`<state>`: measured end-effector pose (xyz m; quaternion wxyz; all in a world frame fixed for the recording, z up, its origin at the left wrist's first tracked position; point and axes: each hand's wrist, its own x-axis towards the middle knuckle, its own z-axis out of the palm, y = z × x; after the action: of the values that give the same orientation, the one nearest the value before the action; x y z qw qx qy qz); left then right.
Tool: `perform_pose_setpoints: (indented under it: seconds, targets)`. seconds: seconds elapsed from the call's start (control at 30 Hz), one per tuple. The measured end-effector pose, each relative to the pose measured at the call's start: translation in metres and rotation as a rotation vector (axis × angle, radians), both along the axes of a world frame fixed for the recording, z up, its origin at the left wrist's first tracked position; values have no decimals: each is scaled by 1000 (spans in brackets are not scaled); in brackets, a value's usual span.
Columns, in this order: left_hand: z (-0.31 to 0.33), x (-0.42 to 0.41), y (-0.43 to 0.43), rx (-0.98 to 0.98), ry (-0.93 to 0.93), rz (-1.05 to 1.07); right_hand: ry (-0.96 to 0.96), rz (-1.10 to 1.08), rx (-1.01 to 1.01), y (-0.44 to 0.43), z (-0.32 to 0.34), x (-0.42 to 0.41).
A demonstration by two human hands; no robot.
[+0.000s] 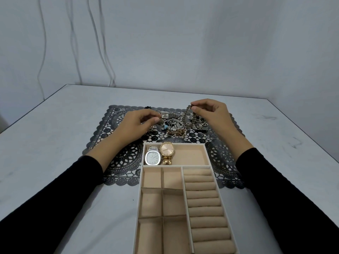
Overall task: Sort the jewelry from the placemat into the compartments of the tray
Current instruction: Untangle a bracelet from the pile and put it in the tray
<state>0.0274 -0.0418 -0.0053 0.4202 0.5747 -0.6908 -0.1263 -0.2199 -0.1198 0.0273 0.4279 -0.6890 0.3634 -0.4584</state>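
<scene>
A pile of tangled jewelry [180,126] lies on the black lace placemat [126,158]. My right hand [211,112] pinches one end of a chain bracelet [185,114] and lifts it off the pile. My left hand [136,123] pinches something small at the left edge of the pile, beside a square silver watch [166,115]; I cannot tell if it is the chain's other end. The beige tray [207,149] stands in front, and its far wide compartment holds a silver watch [153,156] and a gold watch [167,152]. Its small square compartments and ring rolls hold nothing.
Small rings [120,112] lie at the placemat's far left corner, and more rings [213,136] near its right side. The white table [55,143] meets a wall behind, with cables [102,43] hanging down it.
</scene>
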Motion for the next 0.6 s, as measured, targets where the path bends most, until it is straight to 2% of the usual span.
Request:
perform_pose_setpoints:
  seconds: [0.33, 0.6]
  targets:
    - [3, -5, 1, -62, 71, 91, -8, 11, -4, 3, 3, 3]
    - [13, 0, 16, -61, 322, 116, -78, 36, -47, 15, 23, 6]
